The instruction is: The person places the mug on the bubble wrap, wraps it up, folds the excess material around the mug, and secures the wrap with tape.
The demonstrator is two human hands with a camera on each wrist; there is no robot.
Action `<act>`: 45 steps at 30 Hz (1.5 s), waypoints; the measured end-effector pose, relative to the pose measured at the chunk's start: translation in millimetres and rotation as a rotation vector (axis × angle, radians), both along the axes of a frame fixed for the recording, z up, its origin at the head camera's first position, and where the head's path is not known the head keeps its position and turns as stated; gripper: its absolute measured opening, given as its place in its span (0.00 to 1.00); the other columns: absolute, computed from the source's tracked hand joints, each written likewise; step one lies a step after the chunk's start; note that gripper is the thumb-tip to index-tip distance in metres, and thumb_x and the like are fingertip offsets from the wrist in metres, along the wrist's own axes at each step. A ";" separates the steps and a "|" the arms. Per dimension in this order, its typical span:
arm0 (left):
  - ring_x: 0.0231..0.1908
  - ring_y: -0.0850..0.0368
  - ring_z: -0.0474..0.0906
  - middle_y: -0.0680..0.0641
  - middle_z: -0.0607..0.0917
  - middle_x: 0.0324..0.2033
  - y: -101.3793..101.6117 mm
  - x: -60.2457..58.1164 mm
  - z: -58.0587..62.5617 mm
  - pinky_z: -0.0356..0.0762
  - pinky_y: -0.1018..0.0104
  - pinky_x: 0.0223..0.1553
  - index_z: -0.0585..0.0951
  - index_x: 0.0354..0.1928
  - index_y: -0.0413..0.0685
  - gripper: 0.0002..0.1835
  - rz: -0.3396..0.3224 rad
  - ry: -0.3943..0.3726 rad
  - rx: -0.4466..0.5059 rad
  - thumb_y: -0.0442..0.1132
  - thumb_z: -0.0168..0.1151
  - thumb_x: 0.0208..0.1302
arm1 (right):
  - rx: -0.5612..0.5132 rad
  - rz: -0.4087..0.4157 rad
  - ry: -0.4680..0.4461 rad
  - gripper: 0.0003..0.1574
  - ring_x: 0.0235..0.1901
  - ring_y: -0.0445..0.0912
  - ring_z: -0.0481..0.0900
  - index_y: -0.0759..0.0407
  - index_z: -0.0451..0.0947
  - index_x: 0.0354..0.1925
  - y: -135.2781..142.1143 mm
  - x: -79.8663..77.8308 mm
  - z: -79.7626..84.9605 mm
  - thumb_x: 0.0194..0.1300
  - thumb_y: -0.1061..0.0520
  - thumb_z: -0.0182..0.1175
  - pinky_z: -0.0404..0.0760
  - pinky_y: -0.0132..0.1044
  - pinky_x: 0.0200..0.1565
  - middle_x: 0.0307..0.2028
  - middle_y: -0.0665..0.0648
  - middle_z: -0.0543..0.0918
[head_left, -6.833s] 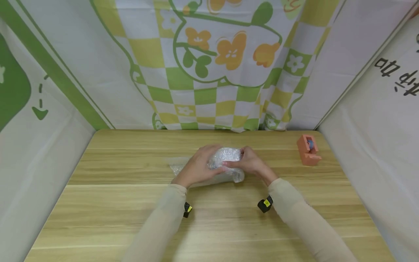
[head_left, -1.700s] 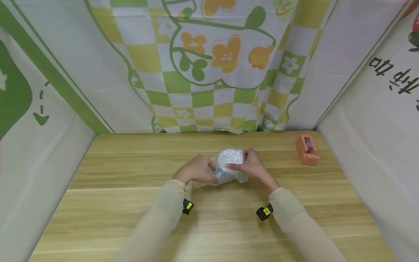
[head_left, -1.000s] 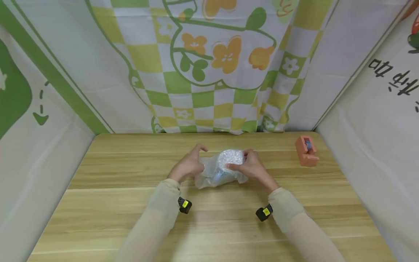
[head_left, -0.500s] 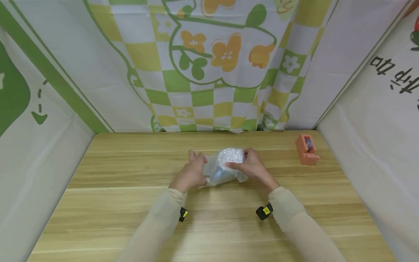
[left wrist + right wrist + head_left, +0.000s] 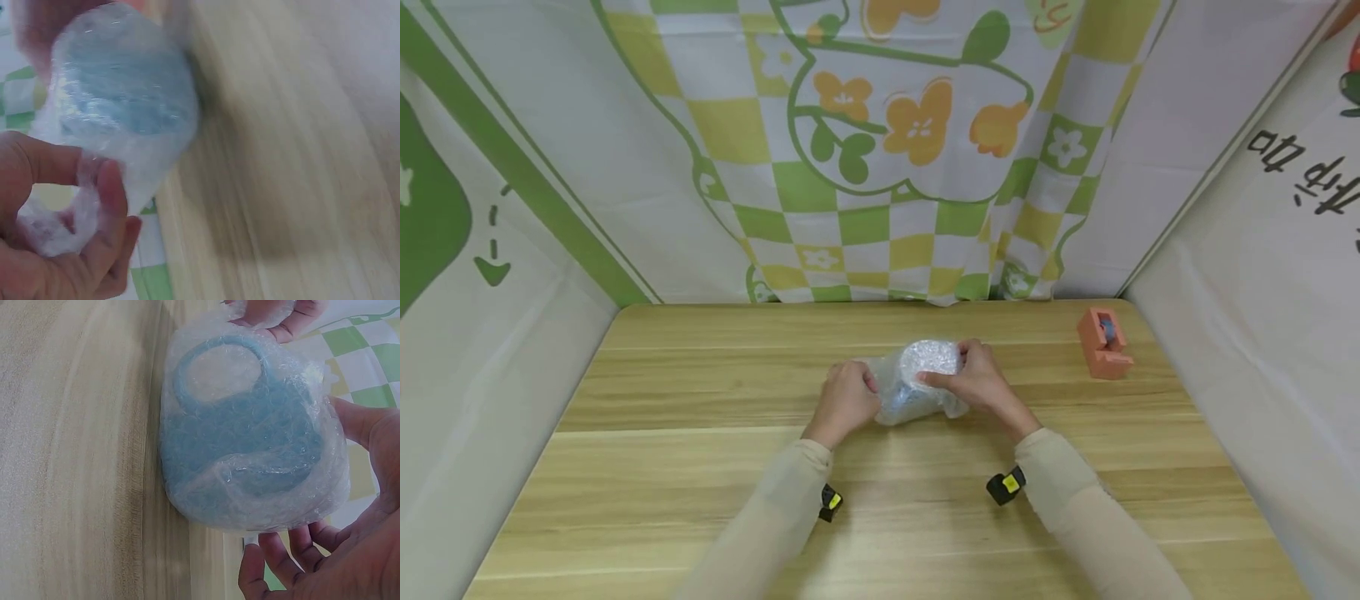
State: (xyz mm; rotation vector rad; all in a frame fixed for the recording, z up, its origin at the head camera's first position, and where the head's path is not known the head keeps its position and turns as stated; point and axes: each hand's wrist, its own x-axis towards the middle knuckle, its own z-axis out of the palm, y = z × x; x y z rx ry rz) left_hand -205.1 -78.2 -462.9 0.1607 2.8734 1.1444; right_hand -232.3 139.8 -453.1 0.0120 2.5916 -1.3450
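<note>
A light blue mug [image 5: 244,434] with a ring handle shows through several layers of clear bubble wrap [image 5: 219,500]. In the head view the wrapped mug [image 5: 928,360] sits near the middle of the wooden table, its round end facing up. My right hand [image 5: 977,383] grips it from the right, the thumb on the near side and the fingers beyond and under it. With thumb and fingertips, my left hand [image 5: 846,400] pinches the loose end of the bubble wrap [image 5: 69,231] at the left, where it is gathered and crumpled. Part of that loose end is hidden by the left hand.
An orange tape dispenser [image 5: 1103,354] with a blue core stands at the table's back right. Behind the table [image 5: 662,367] hangs a checked, flower-printed curtain [image 5: 917,167]. White cloth walls close in both sides.
The wrap that trailed leftward now lies closer round the mug. My left hand has come off the wrap, spread open, then curled and taken its loose end. The right hand keeps its hold.
</note>
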 end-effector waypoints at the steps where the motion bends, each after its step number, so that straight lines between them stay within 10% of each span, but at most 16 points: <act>1: 0.36 0.46 0.76 0.47 0.80 0.26 0.0 0.5 2.6 0.78 0.54 0.37 0.80 0.23 0.44 0.06 -0.002 -0.024 0.024 0.25 0.63 0.43 | -0.001 0.000 -0.001 0.48 0.53 0.58 0.74 0.74 0.65 0.60 0.0 0.1 -0.1 0.57 0.48 0.77 0.77 0.50 0.55 0.55 0.69 0.73; 8: 0.22 0.57 0.70 0.44 0.82 0.26 -1.5 -1.7 22.7 0.67 0.69 0.22 0.85 0.28 0.32 0.09 -0.060 -0.093 0.145 0.26 0.56 0.52 | -0.009 -0.008 -0.008 0.47 0.53 0.58 0.73 0.74 0.66 0.60 0.2 0.9 0.6 0.56 0.47 0.77 0.77 0.50 0.55 0.55 0.69 0.72; 11: 0.27 0.53 0.74 0.38 0.85 0.39 1.4 -0.9 29.7 0.72 0.66 0.24 0.85 0.47 0.32 0.21 -0.003 -0.048 0.143 0.22 0.55 0.50 | -0.005 -0.010 -0.012 0.47 0.53 0.58 0.73 0.73 0.65 0.60 0.6 0.9 0.7 0.57 0.47 0.76 0.76 0.50 0.55 0.56 0.69 0.71; 15: 0.24 0.53 0.75 0.41 0.84 0.31 9.4 0.2 33.3 0.74 0.64 0.21 0.76 0.63 0.34 0.34 0.124 0.032 0.142 0.22 0.61 0.48 | -0.003 -0.013 -0.013 0.47 0.53 0.58 0.72 0.73 0.65 0.60 0.8 0.6 0.1 0.57 0.47 0.76 0.76 0.50 0.55 0.56 0.68 0.70; 25: 0.30 0.51 0.84 0.45 0.88 0.32 38.5 0.0 23.4 0.83 0.58 0.31 0.85 0.36 0.41 0.08 0.387 0.125 0.428 0.32 0.71 0.52 | -0.001 -0.023 0.001 0.45 0.51 0.57 0.71 0.71 0.65 0.58 0.7 0.9 -0.6 0.57 0.47 0.76 0.76 0.48 0.51 0.54 0.68 0.69; 32: 0.32 0.49 0.85 0.42 0.87 0.32 49.7 -2.3 19.7 0.85 0.57 0.37 0.84 0.36 0.38 0.06 0.319 0.184 0.514 0.29 0.70 0.56 | 0.010 -0.006 0.001 0.48 0.51 0.57 0.72 0.73 0.64 0.61 1.3 1.9 -1.7 0.58 0.45 0.75 0.77 0.49 0.51 0.57 0.70 0.68; 45: 0.30 0.54 0.85 0.44 0.90 0.33 60.6 -6.1 16.8 0.84 0.60 0.35 0.90 0.41 0.39 0.07 0.202 0.259 0.374 0.34 0.70 0.65 | 0.002 0.032 0.044 0.54 0.52 0.61 0.73 0.78 0.58 0.65 0.9 6.0 -1.4 0.59 0.46 0.74 0.79 0.51 0.51 0.59 0.75 0.64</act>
